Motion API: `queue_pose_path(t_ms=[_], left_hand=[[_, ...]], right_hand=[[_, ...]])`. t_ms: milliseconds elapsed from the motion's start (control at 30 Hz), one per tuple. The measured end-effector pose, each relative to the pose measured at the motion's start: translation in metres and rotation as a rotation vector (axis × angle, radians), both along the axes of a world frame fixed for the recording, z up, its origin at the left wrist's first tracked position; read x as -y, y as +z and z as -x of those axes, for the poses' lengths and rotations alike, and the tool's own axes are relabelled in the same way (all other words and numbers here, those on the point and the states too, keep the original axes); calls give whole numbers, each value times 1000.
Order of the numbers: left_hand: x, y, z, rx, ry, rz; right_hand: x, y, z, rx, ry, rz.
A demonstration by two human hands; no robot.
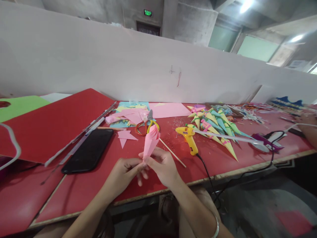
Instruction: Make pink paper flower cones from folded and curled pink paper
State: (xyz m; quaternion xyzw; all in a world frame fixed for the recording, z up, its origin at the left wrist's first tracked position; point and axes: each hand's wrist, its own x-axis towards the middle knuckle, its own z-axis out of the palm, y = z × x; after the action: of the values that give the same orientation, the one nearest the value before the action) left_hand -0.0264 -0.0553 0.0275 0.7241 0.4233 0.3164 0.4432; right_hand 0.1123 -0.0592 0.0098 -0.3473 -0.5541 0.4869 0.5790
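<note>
A pink rolled paper flower point(151, 141) stands upright between my two hands, its spiral top facing up and its narrow base pinched at the bottom. My left hand point(128, 172) has thumb and fingers closed at that base. My right hand point(163, 165) grips the lower part of the same flower, thumb in front and fingers behind. Behind the flower lie scissors point(150, 116) with orange and yellow handles. Pink paper cut-offs point(125, 136) are to their left, and a thin wooden stick point(172, 152) lies just right of my right hand.
A yellow glue gun point(189, 138) with a long clear glue stick lies to the right, its black cord running over the table edge. Beyond it are several paper cones point(218, 124). A black phone point(89, 150) and red sheets point(61, 122) lie left. At far right is another person's arm point(308, 127).
</note>
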Motion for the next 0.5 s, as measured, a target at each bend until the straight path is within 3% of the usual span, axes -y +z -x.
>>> queue_pose_path(t_ms=[133, 233, 333, 500], left_hand=[[0, 3, 1, -49, 27, -58], [-2, 3, 4, -29, 150, -139], [-5, -1, 7, 75, 255, -228], [-6, -4, 6, 55, 261, -274]], right_hand=[[1, 3, -1, 42, -27, -33], [2, 5, -3, 146, -76, -101], [3, 5, -3, 369, -148, -189], [5, -2, 1, 741, -165, -259]])
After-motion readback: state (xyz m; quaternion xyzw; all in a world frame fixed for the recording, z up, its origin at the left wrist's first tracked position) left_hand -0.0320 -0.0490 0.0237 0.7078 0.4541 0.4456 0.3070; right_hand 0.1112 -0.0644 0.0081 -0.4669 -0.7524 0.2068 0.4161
